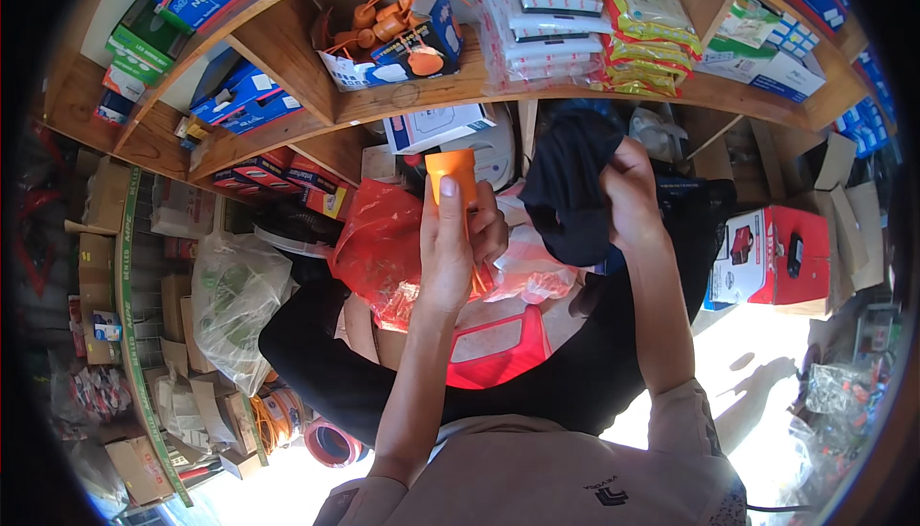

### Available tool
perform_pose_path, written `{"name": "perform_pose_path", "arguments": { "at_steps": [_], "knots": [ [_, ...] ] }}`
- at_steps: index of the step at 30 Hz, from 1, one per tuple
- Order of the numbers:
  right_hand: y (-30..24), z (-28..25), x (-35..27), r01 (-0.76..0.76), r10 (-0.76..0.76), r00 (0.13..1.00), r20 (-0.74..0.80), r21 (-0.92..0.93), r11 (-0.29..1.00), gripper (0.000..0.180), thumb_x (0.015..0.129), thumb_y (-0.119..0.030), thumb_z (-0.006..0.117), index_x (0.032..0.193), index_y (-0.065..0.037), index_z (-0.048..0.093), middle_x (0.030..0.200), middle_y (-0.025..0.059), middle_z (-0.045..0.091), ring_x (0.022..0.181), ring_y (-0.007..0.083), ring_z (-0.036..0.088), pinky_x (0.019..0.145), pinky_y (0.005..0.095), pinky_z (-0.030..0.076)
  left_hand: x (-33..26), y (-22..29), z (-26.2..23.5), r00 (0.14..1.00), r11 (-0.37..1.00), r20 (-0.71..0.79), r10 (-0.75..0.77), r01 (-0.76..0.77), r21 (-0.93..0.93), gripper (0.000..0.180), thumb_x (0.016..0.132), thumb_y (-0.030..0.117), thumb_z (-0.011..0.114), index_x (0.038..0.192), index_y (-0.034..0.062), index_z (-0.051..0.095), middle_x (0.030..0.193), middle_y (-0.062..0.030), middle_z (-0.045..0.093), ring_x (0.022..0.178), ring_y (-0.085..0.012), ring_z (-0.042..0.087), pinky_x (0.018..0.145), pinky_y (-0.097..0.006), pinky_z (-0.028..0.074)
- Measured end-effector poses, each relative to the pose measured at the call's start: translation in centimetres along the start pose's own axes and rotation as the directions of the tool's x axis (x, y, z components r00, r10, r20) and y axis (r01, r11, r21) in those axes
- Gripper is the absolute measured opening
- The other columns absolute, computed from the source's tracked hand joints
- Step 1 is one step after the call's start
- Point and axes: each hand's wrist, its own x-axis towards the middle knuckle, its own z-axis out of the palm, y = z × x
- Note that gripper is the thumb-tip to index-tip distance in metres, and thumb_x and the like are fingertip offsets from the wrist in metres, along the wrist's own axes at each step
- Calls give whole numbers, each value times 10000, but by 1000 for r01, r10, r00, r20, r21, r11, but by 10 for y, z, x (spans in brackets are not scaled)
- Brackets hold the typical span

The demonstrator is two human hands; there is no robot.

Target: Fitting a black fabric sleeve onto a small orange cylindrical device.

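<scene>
While the left hand grips an orange torch upright, thumb along its side and fingers curled behind it, the right hand is closed on a black cloth that hangs in folds just right of the torch. Both hands are raised in front of wooden shelves, the torch near the middle of the view and the cloth close beside it but not touching it. Behind the left hand lies a red plastic bag, crumpled, with a pale pink bag next to it. Below them sits a red stool on a dark surface. On the shelf above, an open blue and white box holds orange bulb holders, and to its right are stacked clear packets and yellow packets. A red box stands at the right, well apart from the hands. At the left, a clear plastic bag hangs beside cardboard cartons.
</scene>
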Motion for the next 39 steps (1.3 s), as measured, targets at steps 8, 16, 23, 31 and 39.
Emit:
{"name": "perform_pose_path", "arguments": {
  "at_steps": [8, 16, 23, 31, 39],
  "knots": [
    [39, 54, 2, 66, -60, 995, -77, 80, 995, 356, 988, -65, 615, 1307, -54, 458, 1042, 83, 655, 875, 141, 676, 759, 278, 563, 6, -5, 6, 997, 958, -31, 68, -57, 279, 621, 1021, 542, 478, 1453, 106, 388, 806, -8, 515, 549, -55, 448, 492, -210, 378],
    [54, 52, -2, 164, -152, 984, 92, -140, 976, 523, 1044, -32, 370, 1543, -7, 215, 1412, 159, 461, 1334, 208, 438, 1121, 320, 334, 10, 9, 15, 995, 549, -14, 102, -44, 835, 681, 1093, 389, 390, 1625, 153, 37, 868, -150, 658, 648, -264, 640, 630, -364, 489],
    [69, 43, 11, 314, -356, 934, 13, -502, 806, 393, 1073, -195, 447, 1420, -12, 422, 1226, 99, 597, 1053, 131, 590, 902, 287, 500, -2, 4, -2, 982, 41, 167, 89, -171, 984, 614, 1024, 236, 564, 1573, 112, 317, 878, -206, 632, 706, -342, 665, 605, -424, 486],
    [54, 34, 4, 186, -204, 978, -51, -237, 953, 404, 1042, -326, 426, 1089, 25, 622, 873, 92, 647, 755, 128, 572, 707, 280, 468, -3, 19, 13, 945, 436, 249, 214, -320, 841, 607, 826, 91, 804, 1398, 140, 608, 1009, -43, 507, 761, -124, 550, 639, -262, 516],
    [35, 31, 8, -3, -6, 998, 64, 142, 990, 349, 1021, -267, 516, 1269, -25, 558, 1019, 4, 621, 915, 56, 584, 790, 221, 486, 5, 34, 24, 949, 340, 259, 179, -307, 889, 608, 823, 124, 811, 1378, 53, 572, 1101, -82, 548, 919, -175, 603, 833, -304, 512]
  ]
}}
